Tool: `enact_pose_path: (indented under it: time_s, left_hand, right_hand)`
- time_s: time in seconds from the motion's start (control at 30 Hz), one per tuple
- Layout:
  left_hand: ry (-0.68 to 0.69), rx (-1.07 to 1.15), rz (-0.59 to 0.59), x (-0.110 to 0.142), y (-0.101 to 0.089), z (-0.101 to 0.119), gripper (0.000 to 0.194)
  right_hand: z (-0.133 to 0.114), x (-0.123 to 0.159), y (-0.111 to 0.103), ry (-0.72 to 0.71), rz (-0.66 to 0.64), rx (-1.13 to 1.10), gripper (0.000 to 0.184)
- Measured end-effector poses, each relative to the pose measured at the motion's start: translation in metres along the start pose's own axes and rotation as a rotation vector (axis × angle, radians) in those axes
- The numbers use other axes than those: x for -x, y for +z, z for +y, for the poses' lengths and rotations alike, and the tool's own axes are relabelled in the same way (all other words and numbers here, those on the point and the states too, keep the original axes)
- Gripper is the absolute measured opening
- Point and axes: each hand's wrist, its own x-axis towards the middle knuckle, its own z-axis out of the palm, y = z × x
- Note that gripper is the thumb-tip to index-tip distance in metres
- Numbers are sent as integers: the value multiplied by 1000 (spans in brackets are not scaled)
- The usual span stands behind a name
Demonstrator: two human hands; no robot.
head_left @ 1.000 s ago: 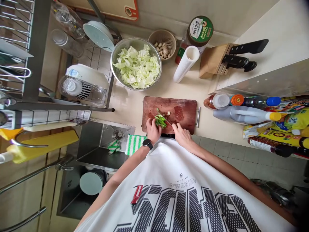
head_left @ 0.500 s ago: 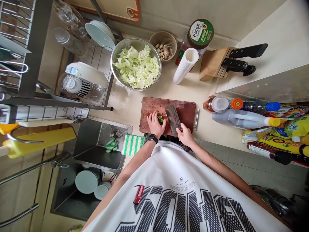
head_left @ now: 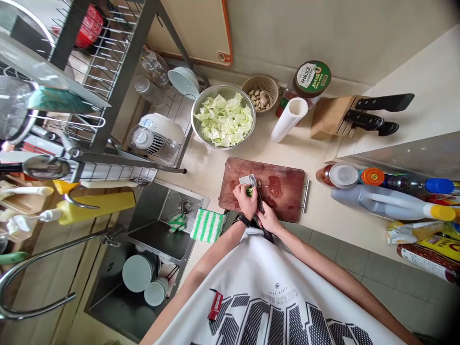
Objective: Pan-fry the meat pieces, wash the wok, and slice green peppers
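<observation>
Firmly, right hand (head_left: 269, 219) grips cleaver (head_left: 259, 201); left (head_left: 246, 201) pinches greens (head_left: 249, 192).

A black wristwatch (head_left: 243, 220) sits just behind the left hand (head_left: 246, 201), while a loose white T-shirt (head_left: 258, 263) below the grip carries large black mesh-patterned lettering (head_left: 266, 326) and a small red tag (head_left: 215, 305).

Left hand (head_left: 246, 201) curled down, right hand (head_left: 269, 218) clenched — almost touching, forearms (head_left: 215, 251) angled inward.
</observation>
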Motion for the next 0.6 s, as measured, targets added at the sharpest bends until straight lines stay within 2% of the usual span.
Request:
enact_pose_path:
  time_s: [0.1,0.2,0.27,0.33,0.43,0.53,0.6]
  left_hand:
    - [12,59,6,-5,-10,19,15]
    - [98,100,6,-43,-29,48,13]
    - [203,121,4,-91,-42,68,13]
    - [303,120,26,-150,-54,85,14]
    - [374,85,92,-240,-69,102,14]
    - [392,16,64,-303,-80,103,16]
    - [413,-7,1,-322,-86,93,19]
  right_hand:
    - [-25,8,3,8,23,-28,28]
    - [-76,3,2,-47,91,-34,26]
    - [-121,-15,2,-126,145,-39,23]
    - [-170,-40,3,-208,192,-43,18]
    - [-233,-75,-3,-275,255,-40,16]
    - [-261,-84,-23,-318,300,61,14]
    - [-256,-72,-42,-368,330,247,14]
